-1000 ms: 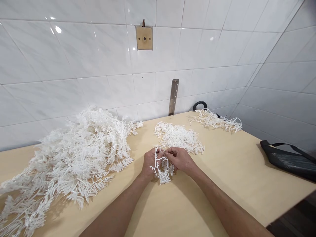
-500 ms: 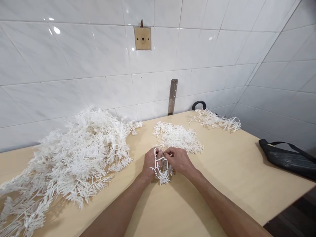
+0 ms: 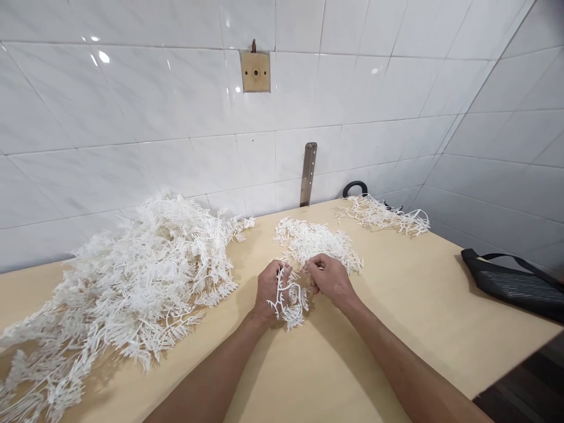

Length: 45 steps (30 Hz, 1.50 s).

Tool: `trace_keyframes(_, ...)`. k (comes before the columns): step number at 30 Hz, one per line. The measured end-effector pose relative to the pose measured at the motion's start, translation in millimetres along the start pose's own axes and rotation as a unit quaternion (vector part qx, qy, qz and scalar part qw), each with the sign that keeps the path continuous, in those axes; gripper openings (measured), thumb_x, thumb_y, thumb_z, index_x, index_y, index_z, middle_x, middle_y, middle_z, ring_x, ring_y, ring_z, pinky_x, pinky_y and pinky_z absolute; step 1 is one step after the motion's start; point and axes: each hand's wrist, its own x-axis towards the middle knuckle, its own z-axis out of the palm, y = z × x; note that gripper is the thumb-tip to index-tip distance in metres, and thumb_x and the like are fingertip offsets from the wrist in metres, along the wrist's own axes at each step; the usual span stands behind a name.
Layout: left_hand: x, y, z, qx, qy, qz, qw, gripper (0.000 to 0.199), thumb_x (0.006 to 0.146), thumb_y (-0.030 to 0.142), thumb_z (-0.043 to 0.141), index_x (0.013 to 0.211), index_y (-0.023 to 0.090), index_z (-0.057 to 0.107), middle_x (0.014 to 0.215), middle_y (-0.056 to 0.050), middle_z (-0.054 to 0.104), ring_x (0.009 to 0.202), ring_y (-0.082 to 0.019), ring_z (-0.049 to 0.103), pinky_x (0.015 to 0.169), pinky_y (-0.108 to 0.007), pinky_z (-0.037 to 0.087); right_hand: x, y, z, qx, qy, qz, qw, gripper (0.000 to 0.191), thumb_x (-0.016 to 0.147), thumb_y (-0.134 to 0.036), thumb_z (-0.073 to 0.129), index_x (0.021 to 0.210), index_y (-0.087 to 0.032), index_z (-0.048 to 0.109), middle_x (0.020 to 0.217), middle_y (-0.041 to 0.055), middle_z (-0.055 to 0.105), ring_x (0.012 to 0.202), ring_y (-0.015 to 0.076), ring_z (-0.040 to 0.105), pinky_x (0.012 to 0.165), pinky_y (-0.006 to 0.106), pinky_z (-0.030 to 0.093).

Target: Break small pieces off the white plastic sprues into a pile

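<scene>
My left hand is closed on a white branched plastic sprig, whose bare stems and bristly tips hang toward me. Just to its right, my right hand is closed in a pinch; whatever its fingertips hold is too small to make out. Directly behind both hands lies a low pile of small white pieces. On the left spreads a large heap of white branched plastic sprigs, much bushier than the one I hold.
Bare white stems lie at the back right, beside a black curved handle. A black mesh bag rests at the right edge of the wooden table. A metal bracket stands against the tiled wall.
My right hand has moved to the right, away from the sprig and my left hand. My left hand keeps its hold in nearly the same place.
</scene>
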Motion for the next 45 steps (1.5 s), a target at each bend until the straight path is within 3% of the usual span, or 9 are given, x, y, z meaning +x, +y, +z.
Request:
trace_keyframes(7, 2.1, -6.3, 2.7, -0.076, -0.012, -0.052, 0.996, 0.022, 0.084, 0.039, 0.062, 0.078, 0.018, 0.061, 0.069, -0.001, 0.059, 0.062, -0.013, 0.054, 0.06, -0.026, 0.043, 1.9, -2.2, -17.0, -0.049, 0.106, -0.054, 0.992, 0.028, 0.08, -0.042, 0.06, 0.094, -0.018, 0.063, 0.063, -0.0007, 0.064, 0.041, 0.0137, 0.058, 0.046, 0.026, 0.047)
trace_keyframes(9, 1.4, -5.2, 2.6, -0.089, -0.015, -0.051, 0.995, 0.023, 0.083, 0.039, 0.063, 0.078, 0.017, 0.062, 0.068, -0.001, 0.059, 0.062, -0.013, 0.054, 0.06, -0.027, 0.044, 0.0, -3.4, -15.2, -0.046, 0.06, -0.052, 0.996, 0.031, 0.082, -0.046, 0.058, 0.093, -0.018, 0.065, 0.057, -0.0019, 0.06, 0.04, 0.0134, 0.056, 0.045, 0.026, 0.046)
trace_keyframes(14, 2.5, -5.1, 0.5, -0.072, -0.013, -0.046, 0.996, 0.024, 0.081, 0.039, 0.066, 0.082, 0.016, 0.069, 0.078, -0.006, 0.068, 0.07, -0.018, 0.062, 0.067, -0.031, 0.048, -5.0, -2.3, -0.6, 0.079, -0.166, 0.016, 0.983, 0.039, 0.083, -0.054, 0.057, 0.069, -0.019, 0.059, 0.046, -0.0046, 0.05, 0.036, 0.0107, 0.047, 0.037, 0.023, 0.039)
trace_keyframes(20, 4.6, -11.2, 2.1, -0.076, -0.002, -0.056, 0.996, 0.02, 0.079, 0.037, 0.067, 0.081, 0.017, 0.067, 0.078, -0.004, 0.067, 0.07, -0.017, 0.062, 0.068, -0.029, 0.049, -4.3, 1.7, 5.5, 0.158, -0.231, 0.047, 0.959, 0.04, 0.078, -0.052, 0.066, 0.063, -0.019, 0.053, 0.049, -0.006, 0.048, 0.038, 0.0072, 0.043, 0.037, 0.02, 0.036)
trace_keyframes(28, 1.8, -8.6, 4.0, -0.039, -0.003, -0.032, 0.999, 0.018, 0.082, 0.034, 0.064, 0.078, 0.017, 0.065, 0.073, -0.003, 0.065, 0.067, -0.017, 0.06, 0.064, -0.028, 0.046, -8.5, -0.3, 10.0, 0.015, -0.157, -0.02, 0.987, 0.025, 0.082, -0.035, 0.054, 0.064, -0.019, 0.063, 0.046, -0.0042, 0.051, 0.038, 0.0107, 0.048, 0.039, 0.021, 0.037)
trace_keyframes(34, -1.9, -8.2, 2.0, 0.017, -0.009, 0.018, 1.0, 0.019, 0.085, 0.034, 0.06, 0.074, 0.019, 0.06, 0.07, -0.001, 0.059, 0.065, -0.015, 0.053, 0.062, -0.027, 0.042, -10.5, -7.9, 13.3, -0.141, -0.068, -0.105, 0.982, 0.026, 0.08, -0.026, 0.049, 0.061, -0.02, 0.065, 0.056, 0.0001, 0.065, 0.052, 0.0148, 0.06, 0.051, 0.024, 0.043)
trace_keyframes(37, -2.6, -6.6, 2.2, -0.001, -0.002, 0.038, 0.999, 0.022, 0.086, 0.036, 0.06, 0.071, 0.019, 0.059, 0.07, -0.001, 0.056, 0.065, -0.015, 0.051, 0.062, -0.028, 0.041, -6.2, -6.7, 9.4, -0.125, -0.029, -0.051, 0.99, 0.018, 0.077, -0.024, 0.052, 0.063, -0.019, 0.063, 0.059, 0.0015, 0.067, 0.053, 0.0157, 0.061, 0.049, 0.024, 0.045)
trace_keyframes(39, -1.5, -7.7, 2.8, -0.058, -0.01, 0.002, 0.998, 0.026, 0.085, 0.039, 0.061, 0.071, 0.018, 0.059, 0.066, 0.0, 0.054, 0.061, -0.013, 0.05, 0.059, -0.027, 0.04, -2.8, -4.9, 3.2, -0.073, -0.008, -0.012, 0.997, 0.015, 0.078, -0.028, 0.055, 0.068, -0.019, 0.063, 0.057, 0.0004, 0.065, 0.045, 0.0151, 0.059, 0.046, 0.025, 0.046)
trace_keyframes(45, 7.1, -16.0, 2.6, -0.21, -0.021, -0.107, 0.971, 0.034, 0.075, 0.047, 0.073, 0.071, 0.015, 0.064, 0.06, 0.001, 0.055, 0.053, -0.01, 0.05, 0.051, -0.023, 0.038, 7.7, 2.4, -23.7, 0.021, 0.129, -0.051, 0.99, 0.032, 0.078, -0.05, 0.064, 0.083, -0.018, 0.064, 0.071, 0.0028, 0.068, 0.04, 0.0126, 0.056, 0.042, 0.026, 0.048)
